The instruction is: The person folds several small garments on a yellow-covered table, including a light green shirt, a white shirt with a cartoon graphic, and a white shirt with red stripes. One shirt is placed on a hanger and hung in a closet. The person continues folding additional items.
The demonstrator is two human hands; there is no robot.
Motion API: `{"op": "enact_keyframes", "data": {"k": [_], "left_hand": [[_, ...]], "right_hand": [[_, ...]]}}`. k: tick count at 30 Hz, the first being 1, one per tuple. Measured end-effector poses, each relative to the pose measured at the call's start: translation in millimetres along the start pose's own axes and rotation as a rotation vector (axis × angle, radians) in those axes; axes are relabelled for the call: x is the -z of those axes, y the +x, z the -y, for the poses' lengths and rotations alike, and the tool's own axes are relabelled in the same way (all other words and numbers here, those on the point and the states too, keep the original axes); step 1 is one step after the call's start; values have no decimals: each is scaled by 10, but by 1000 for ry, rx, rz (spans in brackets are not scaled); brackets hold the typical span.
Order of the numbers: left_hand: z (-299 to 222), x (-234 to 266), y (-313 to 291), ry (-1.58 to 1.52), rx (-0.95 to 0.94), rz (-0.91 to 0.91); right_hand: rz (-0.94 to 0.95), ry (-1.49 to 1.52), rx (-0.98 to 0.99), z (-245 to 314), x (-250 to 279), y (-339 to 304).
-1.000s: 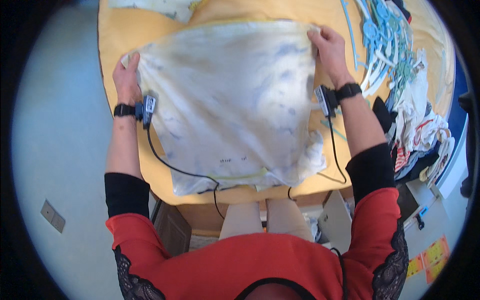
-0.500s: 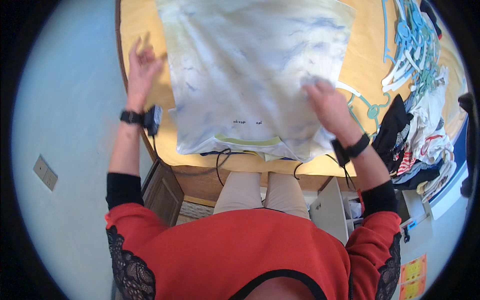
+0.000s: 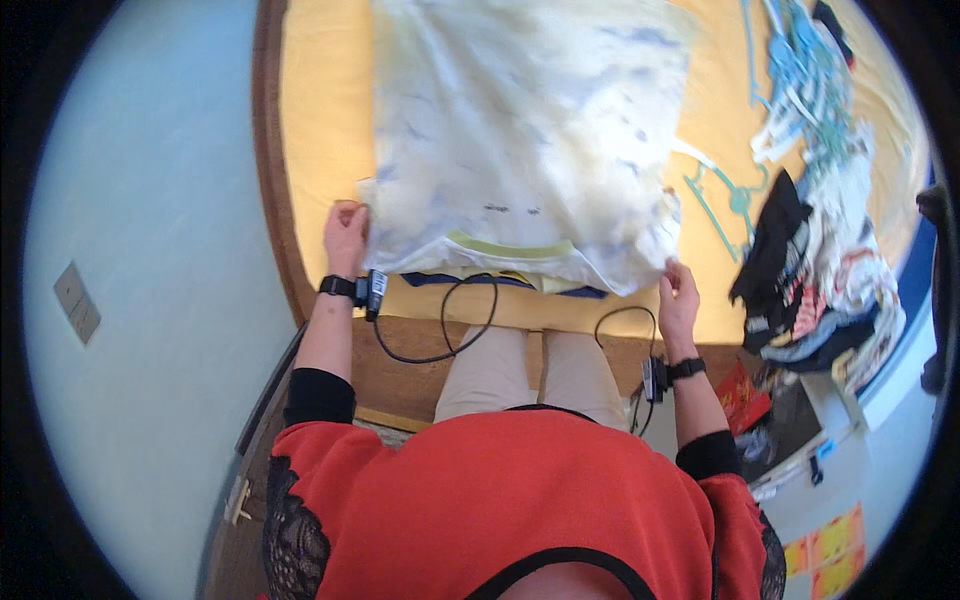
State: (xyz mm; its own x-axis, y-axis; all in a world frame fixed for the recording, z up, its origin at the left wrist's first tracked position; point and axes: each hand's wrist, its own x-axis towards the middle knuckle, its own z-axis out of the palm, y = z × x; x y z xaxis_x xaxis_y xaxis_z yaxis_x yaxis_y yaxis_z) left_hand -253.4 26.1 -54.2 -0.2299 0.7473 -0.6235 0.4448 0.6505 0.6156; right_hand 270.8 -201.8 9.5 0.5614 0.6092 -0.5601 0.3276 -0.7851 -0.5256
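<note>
A pale tie-dye T-shirt (image 3: 520, 140) in white, yellow and blue-grey lies spread on a yellow bedsheet, its yellow-green neckband (image 3: 510, 250) toward me. My left hand (image 3: 346, 240) is at the shirt's left sleeve edge, with fingers curled and closed on the fabric. At the right shoulder corner, my right hand (image 3: 680, 300) has thumb and fingertips pinched at the cloth's edge. Dark blue and yellow fabric (image 3: 470, 276) peeks out beneath the neckline. Each wrist carries a black band with a small cabled device.
Right of the shirt lies a green hanger (image 3: 740, 200). Farther right are a heap of blue and white hangers (image 3: 800, 80) and a pile of clothes (image 3: 840, 270). A wall (image 3: 150, 200) runs along the left. Black cables (image 3: 492, 320) loop at the bed's near edge.
Both hands have come down toward me, from above the shirt's left side and its right part to its near corners. The shirt lies flatter, and my view has shifted.
</note>
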Motion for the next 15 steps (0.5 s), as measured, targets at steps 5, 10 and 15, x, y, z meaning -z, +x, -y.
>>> {"op": "enact_keyframes", "data": {"k": [5,10,15], "left_hand": [[115,-26,286,310,42,133],[17,82,216,102,47,200],[-116,263,-36,-10,-121,-127]], "right_hand": [[-151,-128,242,-209,11,-43],[-218,287,-267,-284,-112,51],[-50,554,-408,-383,-134,275]]}}
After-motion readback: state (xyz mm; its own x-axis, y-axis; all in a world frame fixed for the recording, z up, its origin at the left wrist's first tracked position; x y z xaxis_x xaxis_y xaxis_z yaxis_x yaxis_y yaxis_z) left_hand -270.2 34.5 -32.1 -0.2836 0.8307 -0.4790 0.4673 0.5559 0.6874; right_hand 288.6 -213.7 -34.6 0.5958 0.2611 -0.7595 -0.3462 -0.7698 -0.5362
